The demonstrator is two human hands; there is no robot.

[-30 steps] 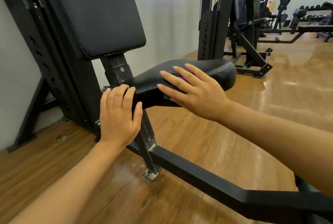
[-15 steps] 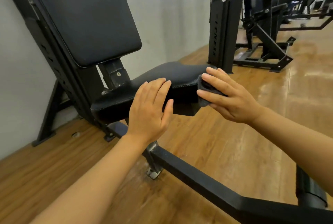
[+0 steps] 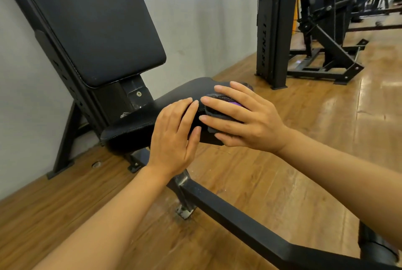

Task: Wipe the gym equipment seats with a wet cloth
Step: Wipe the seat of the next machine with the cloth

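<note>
Left hand [image 3: 174, 137] slid nearer right hand [image 3: 245, 117] — cloth [image 3: 219, 104] pressed on seat [image 3: 174, 98].

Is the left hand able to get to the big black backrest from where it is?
Probably yes. The left hand rests flat on the seat, holding nothing, and the backrest stands just above and beyond with nothing between them.

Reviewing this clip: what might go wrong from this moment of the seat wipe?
The cloth is bunched small under the right hand, so strokes may miss parts of the seat. The left hand rests on the seat's near side and may block that patch from wiping.
</note>
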